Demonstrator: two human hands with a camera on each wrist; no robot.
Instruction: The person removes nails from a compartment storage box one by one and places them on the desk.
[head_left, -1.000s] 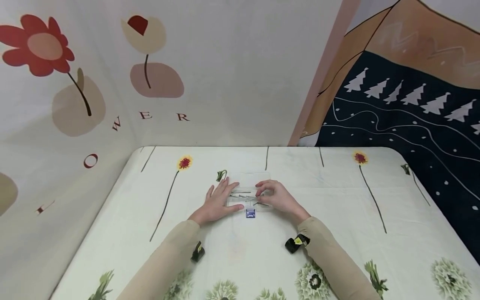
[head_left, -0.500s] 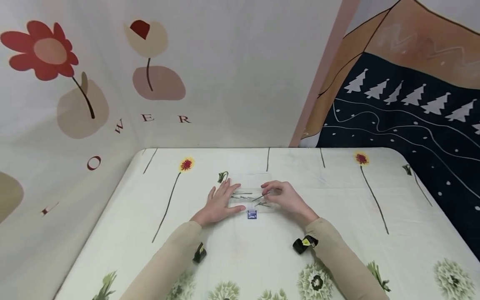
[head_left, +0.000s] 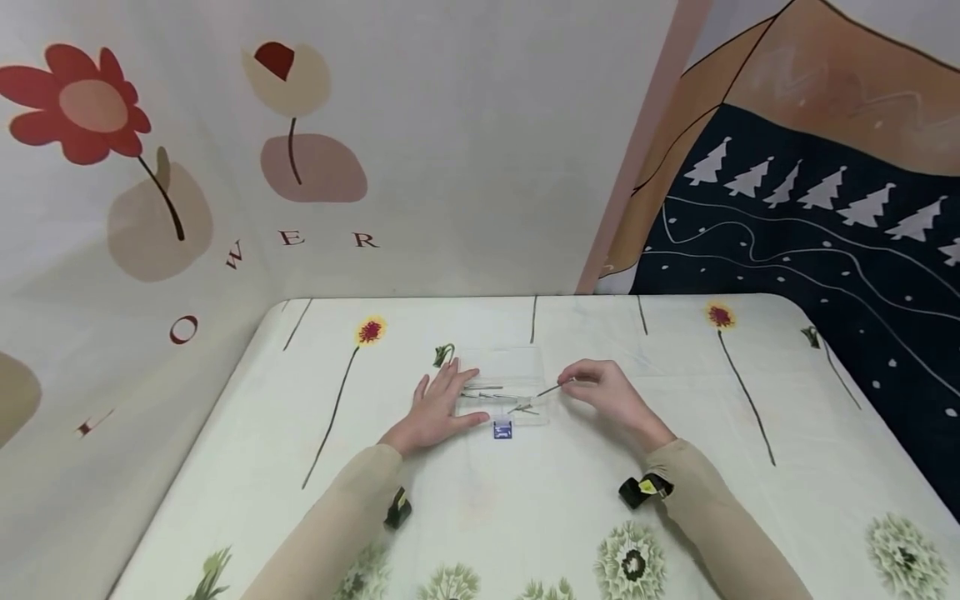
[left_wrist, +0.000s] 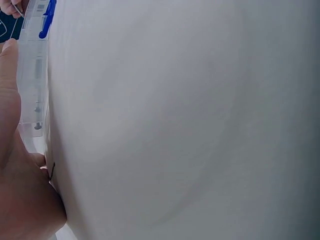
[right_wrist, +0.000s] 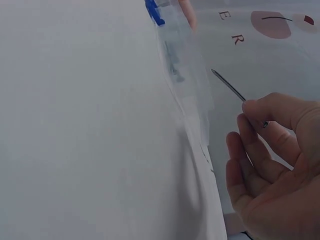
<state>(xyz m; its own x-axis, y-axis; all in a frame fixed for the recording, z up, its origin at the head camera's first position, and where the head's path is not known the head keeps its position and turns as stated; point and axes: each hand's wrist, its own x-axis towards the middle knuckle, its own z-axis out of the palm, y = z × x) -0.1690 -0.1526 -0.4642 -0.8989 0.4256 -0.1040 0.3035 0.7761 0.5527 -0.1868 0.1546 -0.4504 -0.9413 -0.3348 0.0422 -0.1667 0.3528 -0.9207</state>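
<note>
A clear plastic box (head_left: 543, 414) with a blue latch (head_left: 502, 429) lies with its lid (head_left: 498, 360) folded back, away from me. Several nails (head_left: 491, 397) lie loose in its compartments. My left hand (head_left: 437, 412) rests along the box's left side, fingers spread and thumb stretched over the front edge. Just off the right side, my right hand (head_left: 606, 393) pinches a nail (right_wrist: 230, 86) between thumb and fingers. In the right wrist view its pointed tip sticks out toward the box and its head shows behind the fingertips.
A white flower-print cloth (head_left: 480, 517) covers the table, and a printed curtain (head_left: 465, 167) hangs behind its far edge. Black straps with cameras (head_left: 397, 508) sit on both wrists.
My right hand has drawn the nail up out of the box and moved to the right, past the box's edge. The left hand has stayed in place.
</note>
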